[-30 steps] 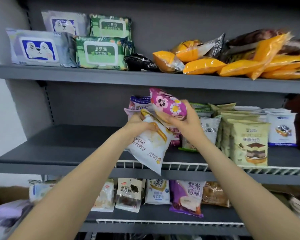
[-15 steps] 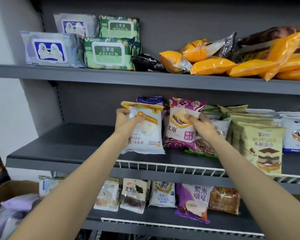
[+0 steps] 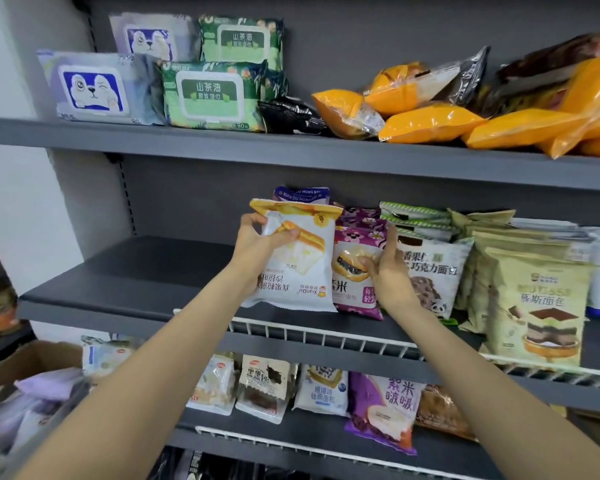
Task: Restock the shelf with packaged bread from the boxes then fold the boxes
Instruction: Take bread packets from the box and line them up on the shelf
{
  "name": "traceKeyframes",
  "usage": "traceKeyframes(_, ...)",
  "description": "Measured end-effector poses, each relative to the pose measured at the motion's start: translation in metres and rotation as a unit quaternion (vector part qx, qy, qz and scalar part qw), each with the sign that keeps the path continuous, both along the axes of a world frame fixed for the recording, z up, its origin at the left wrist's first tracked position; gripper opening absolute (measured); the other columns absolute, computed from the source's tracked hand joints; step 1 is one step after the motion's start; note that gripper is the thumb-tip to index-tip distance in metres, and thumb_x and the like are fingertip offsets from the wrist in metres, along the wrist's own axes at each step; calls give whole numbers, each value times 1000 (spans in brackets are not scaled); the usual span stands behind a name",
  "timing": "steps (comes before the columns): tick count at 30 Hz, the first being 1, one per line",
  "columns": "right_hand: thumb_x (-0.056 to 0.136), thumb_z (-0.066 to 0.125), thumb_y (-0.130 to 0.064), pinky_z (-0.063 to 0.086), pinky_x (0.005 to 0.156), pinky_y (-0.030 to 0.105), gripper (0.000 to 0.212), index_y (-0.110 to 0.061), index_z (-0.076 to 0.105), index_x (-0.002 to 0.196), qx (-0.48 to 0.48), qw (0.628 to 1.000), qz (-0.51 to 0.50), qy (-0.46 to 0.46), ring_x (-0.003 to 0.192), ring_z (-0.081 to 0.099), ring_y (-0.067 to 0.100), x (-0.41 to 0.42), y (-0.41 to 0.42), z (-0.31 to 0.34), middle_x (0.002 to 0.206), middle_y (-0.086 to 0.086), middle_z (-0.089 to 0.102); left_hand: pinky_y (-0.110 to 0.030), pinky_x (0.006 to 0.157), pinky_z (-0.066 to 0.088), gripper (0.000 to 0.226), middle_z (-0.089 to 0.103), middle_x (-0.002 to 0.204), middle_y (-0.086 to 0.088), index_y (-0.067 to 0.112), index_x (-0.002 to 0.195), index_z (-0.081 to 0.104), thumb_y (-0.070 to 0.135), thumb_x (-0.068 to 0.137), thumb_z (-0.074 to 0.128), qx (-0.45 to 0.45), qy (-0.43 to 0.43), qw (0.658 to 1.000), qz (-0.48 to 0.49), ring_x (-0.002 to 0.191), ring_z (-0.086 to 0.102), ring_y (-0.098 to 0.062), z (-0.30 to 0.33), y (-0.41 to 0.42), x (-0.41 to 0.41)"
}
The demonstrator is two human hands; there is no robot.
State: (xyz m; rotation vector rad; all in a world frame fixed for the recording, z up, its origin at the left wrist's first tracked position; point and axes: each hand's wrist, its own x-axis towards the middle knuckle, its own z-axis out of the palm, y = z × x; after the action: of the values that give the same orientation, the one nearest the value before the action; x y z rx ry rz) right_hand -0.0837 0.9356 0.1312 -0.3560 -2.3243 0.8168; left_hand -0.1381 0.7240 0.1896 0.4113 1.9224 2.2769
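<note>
My left hand (image 3: 257,244) grips the white bread pack (image 3: 297,258) upside down over the middle shelf (image 3: 146,271); my right hand (image 3: 385,268) pinches the purple pack (image 3: 355,268) standing just right of it. Let go carelessly and either could topple over the wire rail (image 3: 326,336).

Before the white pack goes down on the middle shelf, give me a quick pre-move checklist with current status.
1. Left hand grips white pack: ok.
2. Pack orientation: not ok, print reads upside down.
3. Bare space on middle shelf left of the pack: ok.
4. Right hand steadies purple pack, which stands upright: ok.
5. White pack above the wire rail: ok.
6. Room behind the white pack: cannot tell, hidden.
</note>
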Motion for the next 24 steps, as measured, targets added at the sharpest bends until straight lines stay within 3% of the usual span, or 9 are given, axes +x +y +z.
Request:
traceKeyframes(4,95,52,-19,42,93,31,69,-4,12,150,85,996,-8,17,111,50,36,5,0,0,136,27,31,-35,62,59,45,65,112,-15,24,95,40,11,75,78,7,-1,1000,6,70,69,-22,0,9,11)
traceKeyframes(7,96,51,-30,33,107,36,61,-12,25,148,18,998,7,59,136,29,33,22,-9,22,145,20,24,-28,53,56,47,63,109,-12,20,101,38,12,76,77,30,-5,999,11,68,68,-18,4,14,24)
traceKeyframes(10,96,47,-41,45,95,32,41,-18,48,130,-203,972,113,21,115,56,22,50,-24,49,128,6,53,-31,63,56,52,56,104,-8,20,105,32,17,78,76,65,-36,996,54,78,63,-18,9,22,40)
traceKeyframes(13,90,60,-36,56,85,38,32,-13,56,112,-442,865,232,-54,99,67,27,79,-38,53,107,8,67,-36,72,56,60,52,103,-6,19,109,24,16,78,75,147,-91,981,92,83,61,-19,12,32,59)
traceKeyframes(17,81,71,-9,58,66,31,23,-9,54,97,-557,812,149,89,77,68,19,111,-41,47,86,8,69,-46,86,54,54,55,106,-6,18,106,34,19,74,78,168,-108,977,70,99,62,-26,16,48,94)
traceKeyframes(19,82,70,-9,55,57,27,15,-8,58,91,-571,802,109,140,68,67,16,132,-31,48,81,6,69,-46,102,44,55,53,117,-8,18,114,40,26,75,78,55,-46,994,84,120,51,-32,18,59,118)
traceKeyframes(21,84,69,-13,52,56,26,8,-9,63,87,-538,821,86,168,70,67,17,160,-15,48,83,7,70,-45,112,29,103,26,148,-15,16,145,15,39,69,80,-137,86,975,155,139,27,-31,16,68,136)
traceKeyframes(22,83,70,-16,50,61,28,10,-9,65,89,-501,845,70,172,77,67,20,175,-6,48,88,9,71,-44,112,23,113,15,154,-13,16,149,6,42,69,80,-204,183,940,202,142,19,-29,16,72,148)
traceKeyframes(24,83,71,-19,49,69,30,18,-8,68,96,-396,903,41,163,85,67,22,208,12,54,96,12,71,-42,115,18,103,18,155,-7,19,150,10,47,73,74,-298,387,843,224,144,16,-25,20,82,167)
